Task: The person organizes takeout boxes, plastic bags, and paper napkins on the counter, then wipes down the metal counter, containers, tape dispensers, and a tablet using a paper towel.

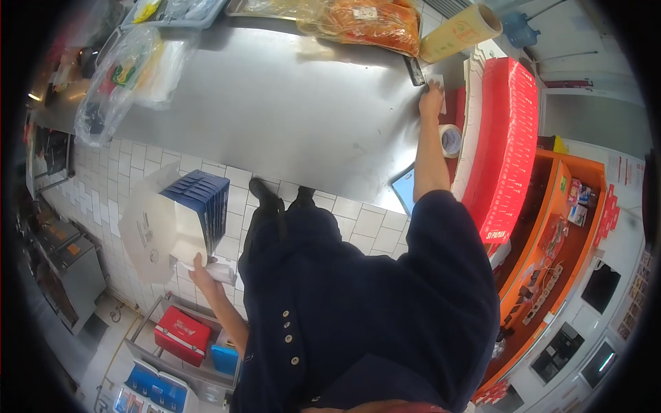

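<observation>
My left hand (201, 270) is closed on the edge of a nested stack of blue cardboard boxes (200, 199) with large white flaps, off the near side of the table. White folded papers (222, 271) show right beside its fingers; whether they are gripped too, I cannot tell. Stretched to the far right end of the steel table (289, 110), my right hand (432, 100) has its fingers closed at a small white paper stack (441, 86). A black-handled object (414, 71) lies just beyond it, and a roll of tape (450, 140) sits nearer to me.
A tall row of nested red boxes (509, 144) lines the table's right end. Along the back are a large film roll (465, 33) and plastic-wrapped orange food (372, 24). Clear plastic bags (127, 79) hang over the left edge. An orange shelf (551, 255) stands at right.
</observation>
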`<action>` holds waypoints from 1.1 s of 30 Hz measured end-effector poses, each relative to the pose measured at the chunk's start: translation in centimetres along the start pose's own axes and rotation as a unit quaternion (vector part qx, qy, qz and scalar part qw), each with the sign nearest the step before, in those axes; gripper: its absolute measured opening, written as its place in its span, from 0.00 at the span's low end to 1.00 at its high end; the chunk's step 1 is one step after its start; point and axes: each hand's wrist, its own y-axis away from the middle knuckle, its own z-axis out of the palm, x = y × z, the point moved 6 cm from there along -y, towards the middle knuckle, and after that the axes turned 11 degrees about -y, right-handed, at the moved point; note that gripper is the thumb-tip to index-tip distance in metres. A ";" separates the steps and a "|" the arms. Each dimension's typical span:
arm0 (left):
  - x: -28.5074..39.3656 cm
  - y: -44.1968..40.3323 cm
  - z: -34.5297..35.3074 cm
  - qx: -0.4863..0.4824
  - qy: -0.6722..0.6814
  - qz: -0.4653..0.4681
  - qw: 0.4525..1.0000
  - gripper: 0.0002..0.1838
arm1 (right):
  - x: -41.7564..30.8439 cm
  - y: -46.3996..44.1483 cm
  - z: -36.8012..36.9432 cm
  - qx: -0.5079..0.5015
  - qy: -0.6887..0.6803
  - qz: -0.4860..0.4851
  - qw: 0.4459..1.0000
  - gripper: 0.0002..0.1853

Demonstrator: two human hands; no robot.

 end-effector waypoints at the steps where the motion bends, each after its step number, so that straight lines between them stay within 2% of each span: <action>1: 0.0 0.1 0.0 0.001 0.000 -0.002 1.000 0.17 | -0.8 1.5 -0.2 -0.002 0.001 -0.001 1.000 0.27; 5: -1.7 -0.7 -1.1 0.022 0.022 -0.007 0.999 0.18 | -4.5 10.3 0.7 -0.032 0.015 0.029 0.999 0.35; 7: -2.0 -1.7 -1.5 0.010 0.021 -0.005 1.000 0.18 | -8.0 16.7 2.5 -0.024 -0.080 0.013 0.996 0.36; 8: -2.0 -2.1 -1.8 0.011 0.024 -0.013 1.000 0.18 | -12.0 20.6 3.6 -0.050 -0.117 0.015 0.992 0.31; 9: -1.8 -2.6 -1.9 0.013 0.029 -0.019 0.999 0.17 | -17.3 25.2 6.2 -0.112 -0.199 -0.032 0.973 0.31; 11: -0.7 -3.5 -2.3 0.004 0.025 -0.012 1.000 0.18 | -27.8 34.7 11.1 -0.260 -0.372 -0.089 0.887 0.33; 13: 0.2 -4.7 -3.5 -0.011 0.010 -0.005 1.000 0.19 | -38.1 39.7 8.4 -0.472 -0.448 -0.185 0.737 0.22; 15: 1.2 -6.1 -5.6 -0.016 -0.001 0.002 1.000 0.20 | -42.6 41.2 4.4 -0.460 -0.327 -0.439 0.700 0.19; 16: 1.9 -6.7 -7.1 -0.023 -0.006 0.007 1.000 0.20 | -42.1 37.7 3.1 -0.477 -0.483 -0.244 0.693 0.17; 18: 2.0 -7.4 -9.4 0.013 0.001 0.013 1.000 0.21 | -35.1 34.2 1.2 -0.189 -0.412 -0.177 0.873 0.24; 19: 1.9 -7.8 -10.2 0.015 0.003 0.011 1.000 0.21 | -31.4 32.1 -1.1 -0.084 -0.273 -0.202 0.937 0.31; 20: 1.9 -8.1 -11.6 0.038 -0.001 0.012 0.999 0.21 | -27.4 30.1 -3.2 -0.007 -0.176 -0.164 0.971 0.32; 22: 0.3 -10.3 -14.8 0.053 -0.006 0.003 0.999 0.22 | -19.0 26.9 -3.9 0.095 -0.122 -0.078 0.985 0.35; 23: -0.1 -10.9 -16.1 0.057 -0.008 0.003 0.998 0.22 | -16.2 26.0 -3.4 0.056 -0.045 -0.005 0.997 0.33; 24: -0.3 -11.4 -16.4 0.040 0.018 0.008 0.999 0.22 | -14.3 25.8 -1.9 0.043 -0.032 0.013 0.998 0.33; 27: -0.6 -12.9 -17.9 0.032 0.046 0.008 0.998 0.22 | -15.4 26.6 5.8 0.081 -0.093 0.063 0.990 0.30; 28: -0.8 -13.6 -18.4 0.040 0.051 0.014 0.998 0.23 | -19.3 27.6 8.9 0.063 -0.228 0.064 0.970 0.28; 29: -0.9 -14.1 -18.9 0.047 0.056 0.019 0.997 0.23 | -26.8 29.5 10.1 -0.007 -0.239 0.009 0.971 0.30; 30: -0.7 -14.2 -19.0 0.048 0.057 0.020 0.997 0.23 | -32.2 32.3 11.4 -0.007 -0.241 0.008 0.971 0.30; 31: -0.4 -13.9 -19.0 0.050 0.056 0.009 0.997 0.23 | -38.3 35.6 14.5 -0.185 -0.346 -0.046 0.919 0.30; 32: 0.0 -13.6 -18.9 0.050 0.056 -0.001 0.997 0.23 | -44.0 39.4 16.9 -0.353 -0.434 -0.099 0.823 0.32; 33: 0.3 -13.6 -18.8 0.049 0.060 0.001 0.997 0.23 | -47.8 42.8 18.7 -0.403 -0.448 -0.244 0.760 0.30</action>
